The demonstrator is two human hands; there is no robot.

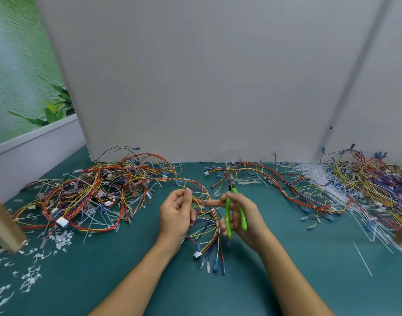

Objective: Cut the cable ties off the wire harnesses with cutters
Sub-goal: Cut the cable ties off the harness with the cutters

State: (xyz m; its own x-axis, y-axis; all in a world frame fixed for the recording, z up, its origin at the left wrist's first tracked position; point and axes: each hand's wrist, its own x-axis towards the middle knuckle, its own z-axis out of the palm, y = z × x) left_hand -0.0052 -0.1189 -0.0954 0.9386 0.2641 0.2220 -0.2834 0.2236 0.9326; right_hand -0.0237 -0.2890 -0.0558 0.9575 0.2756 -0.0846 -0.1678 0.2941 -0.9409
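My left hand point(178, 213) pinches the wires of a red, yellow and blue wire harness point(210, 226) between thumb and fingers, just above the green table mat. The harness ends hang below in blue and white connectors point(210, 263). My right hand point(240, 218) grips green-handled cutters point(232, 201), jaws pointing away from me, and its forefinger stretches left to touch the harness wires. A thin white cable tie point(201, 192) sticks up from the harness near my left fingertips.
A tangled pile of harnesses point(93, 192) lies at the left, another harness point(275, 181) at centre right, and a dense pile with white cable ties point(366, 185) at far right. Cut tie scraps point(31, 277) litter the front left. A grey partition point(207, 87) stands behind.
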